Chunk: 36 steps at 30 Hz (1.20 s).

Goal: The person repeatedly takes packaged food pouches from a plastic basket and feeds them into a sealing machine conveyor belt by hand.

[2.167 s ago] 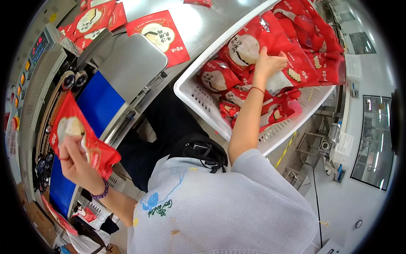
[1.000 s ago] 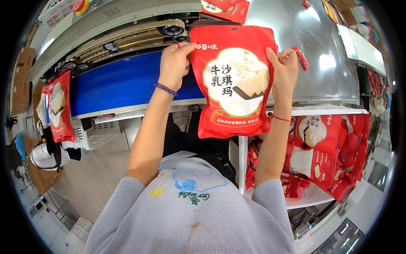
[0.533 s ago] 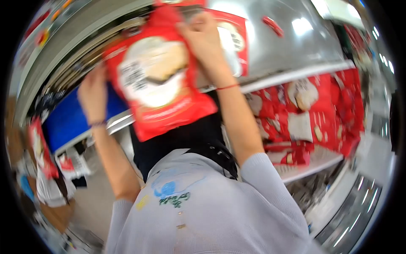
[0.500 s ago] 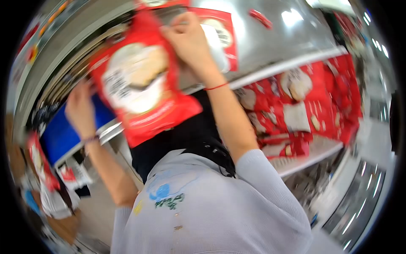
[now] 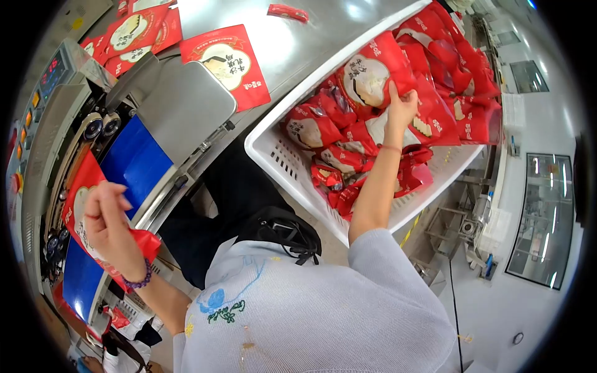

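Note:
At the left, my left hand (image 5: 111, 227) is over a red pouch (image 5: 84, 186) that hangs at the sealing machine's edge, above the blue belt (image 5: 138, 163). Its fingers are curled and apart, with nothing visible between them. My right hand (image 5: 401, 115) reaches into the white crate (image 5: 280, 155) and pinches the edge of a red pouch with a white round label (image 5: 365, 79). Many more red pouches lie heaped around it in the crate.
The machine's control panel (image 5: 53, 68) stands at the upper left beside a metal plate (image 5: 186, 93). Flat red pouches (image 5: 233, 65) and a small red packet (image 5: 288, 12) lie on the steel table (image 5: 323, 37). Part of another person (image 5: 127, 357) shows at the lower left.
The view has turned towards the crate. A pouch is now at the machine's edge beneath my left hand. My right hand has left that pouch and taken hold of one in the crate.

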Available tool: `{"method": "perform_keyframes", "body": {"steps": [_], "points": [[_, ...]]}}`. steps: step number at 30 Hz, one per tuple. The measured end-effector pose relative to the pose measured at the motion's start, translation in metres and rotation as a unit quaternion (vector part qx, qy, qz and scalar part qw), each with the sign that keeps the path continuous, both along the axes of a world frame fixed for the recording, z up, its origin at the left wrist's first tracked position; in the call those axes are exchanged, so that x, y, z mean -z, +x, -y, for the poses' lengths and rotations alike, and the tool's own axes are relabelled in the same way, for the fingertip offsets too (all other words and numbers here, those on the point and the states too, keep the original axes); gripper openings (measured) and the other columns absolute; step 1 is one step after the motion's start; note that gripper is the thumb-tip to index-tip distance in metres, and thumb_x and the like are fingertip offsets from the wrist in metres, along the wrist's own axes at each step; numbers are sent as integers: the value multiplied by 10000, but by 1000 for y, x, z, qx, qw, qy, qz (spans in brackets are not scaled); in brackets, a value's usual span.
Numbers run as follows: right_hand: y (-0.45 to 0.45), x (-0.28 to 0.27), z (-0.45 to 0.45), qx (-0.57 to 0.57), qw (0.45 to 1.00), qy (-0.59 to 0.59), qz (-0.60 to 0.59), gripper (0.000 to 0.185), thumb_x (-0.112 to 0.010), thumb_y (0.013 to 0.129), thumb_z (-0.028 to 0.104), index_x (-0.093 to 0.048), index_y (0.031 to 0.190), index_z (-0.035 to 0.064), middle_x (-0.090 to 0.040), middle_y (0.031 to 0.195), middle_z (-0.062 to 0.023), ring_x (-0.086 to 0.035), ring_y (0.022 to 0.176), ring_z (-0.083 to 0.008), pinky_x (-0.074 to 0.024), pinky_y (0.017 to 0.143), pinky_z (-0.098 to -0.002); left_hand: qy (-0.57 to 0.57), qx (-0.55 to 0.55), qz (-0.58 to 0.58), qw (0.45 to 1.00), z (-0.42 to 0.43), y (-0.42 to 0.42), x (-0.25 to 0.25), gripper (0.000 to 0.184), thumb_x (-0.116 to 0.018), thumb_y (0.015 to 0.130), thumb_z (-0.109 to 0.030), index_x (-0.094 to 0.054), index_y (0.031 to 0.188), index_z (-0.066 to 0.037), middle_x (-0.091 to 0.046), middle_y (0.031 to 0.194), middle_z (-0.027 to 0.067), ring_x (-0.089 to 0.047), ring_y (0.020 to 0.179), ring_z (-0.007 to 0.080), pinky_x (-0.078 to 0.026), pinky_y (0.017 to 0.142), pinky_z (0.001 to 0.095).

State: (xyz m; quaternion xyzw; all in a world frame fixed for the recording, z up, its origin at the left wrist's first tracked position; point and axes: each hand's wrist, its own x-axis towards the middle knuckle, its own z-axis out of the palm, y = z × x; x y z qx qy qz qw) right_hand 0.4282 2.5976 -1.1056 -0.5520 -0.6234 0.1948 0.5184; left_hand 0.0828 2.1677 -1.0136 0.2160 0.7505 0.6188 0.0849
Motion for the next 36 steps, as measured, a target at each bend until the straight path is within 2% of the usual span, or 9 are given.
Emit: {"method": "perform_keyframes", "body": {"steps": [4,8,10,12,14,18,21,25,36], "points": [[-21,-53,76,-159,980,8,-123,345,-760,788,-41,-592,1087,-5,-679,995,-49,-622,879,-113,-488,798,-253,10,120,26,992,-31,31,-6,131,-579,932,-8,-659,1036,-11,-608,941,22,-546,785,69,-440,691,196],[-26,-123,136,-196,975,-18,-106,515,-780,687,-128,-578,1154,-50,-679,1057,-121,-657,949,-202,-540,847,-340,10,247,-18,969,-74,42,-7,561,-772,749,-69,-587,1279,-74,-556,1142,80,-557,965,144,-480,644,219],[-31,-134,152,-297,947,-18,-124,547,-796,654,-138,-593,1155,-52,-680,1066,-126,-660,951,-207,-548,835,-337,105,303,12,947,-97,46,11,819,-823,718,-108,-419,1430,-79,-493,1305,116,-512,1148,202,-516,783,266],[-56,-135,171,-368,921,-27,-130,556,-838,609,-116,-620,1117,-54,-688,1053,-121,-664,946,-201,-551,832,-329,168,327,74,927,-107,50,16,814,-822,741,-118,-405,1438,-73,-485,1321,118,-502,1167,191,-509,810,270],[-82,-127,185,-441,878,-93,-164,585,-902,559,-30,-643,1083,-58,-699,1002,-93,-662,925,-169,-551,827,-320,145,328,188,914,-102,40,21,726,-804,776,-117,-446,1405,-58,-528,1285,93,-547,1080,130,-501,797,249],[-132,-113,184,-502,848,-102,-137,630,-905,586,18,-608,1136,-64,-682,999,-71,-641,951,-154,-537,831,-305,235,210,338,887,-73,17,23,122,-750,828,-46,-665,915,-30,-668,851,-5,-606,801,50,-503,755,216],[-177,-96,166,-487,854,-163,-90,400,-797,705,-60,-633,1069,-37,-676,947,-44,-619,853,-103,-515,758,-258,179,148,187,955,-57,-10,39,122,-765,822,-76,-654,780,-48,-630,775,-28,-539,665,28,-436,595,200],[-241,-52,134,-474,851,-204,-92,173,-742,826,23,-644,967,1,-659,839,-6,-565,725,-46,-446,634,-197,121,62,280,950,-60,-48,58,204,-704,894,-184,-649,757,-42,-468,616,-72,-332,509,2,-219,436,207],[-353,-31,136,-535,807,-222,-112,325,-740,834,24,-419,820,75,-618,746,-20,-537,701,-52,-438,660,-204,168,-100,330,924,-44,-111,86,151,-676,892,-151,-605,900,-18,-478,673,-60,-320,457,2,-187,359,184]]}}
